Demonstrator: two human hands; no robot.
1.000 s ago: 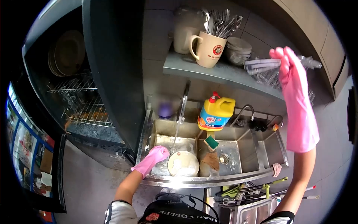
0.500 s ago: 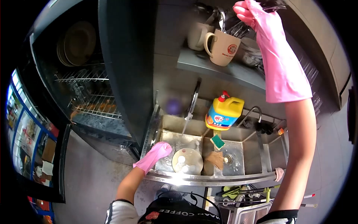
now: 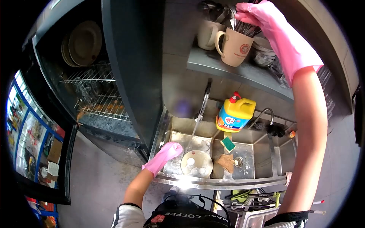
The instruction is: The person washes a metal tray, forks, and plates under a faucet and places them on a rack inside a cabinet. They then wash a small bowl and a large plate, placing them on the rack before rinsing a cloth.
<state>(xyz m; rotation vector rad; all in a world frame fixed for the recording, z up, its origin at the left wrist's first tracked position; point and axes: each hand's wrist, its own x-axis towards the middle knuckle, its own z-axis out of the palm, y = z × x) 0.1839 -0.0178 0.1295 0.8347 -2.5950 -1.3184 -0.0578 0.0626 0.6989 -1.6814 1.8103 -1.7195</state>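
Observation:
My right hand, in a long pink rubber glove, is raised over the beige mug on the shelf. Its fingers close around cutlery standing in that mug; the glove partly hides the pieces. My left hand, also gloved in pink, is curled closed over the left sink basin; whatever may be inside the fingers is hidden. Just right of it lies a round, pale plate with small white round items on it. Water runs from the tap into the same basin.
A yellow jug with a red pump stands behind the sinks. On the divider lie a green sponge and a brown cloth. Stacked bowls sit beside the mug. An open cabinet with plates and wire racks is on the left.
My right hand has come down and slightly left to the cutlery mug, from a higher position with shiny cutlery at it. The left hand stays closed by the plate; the view has shifted slightly.

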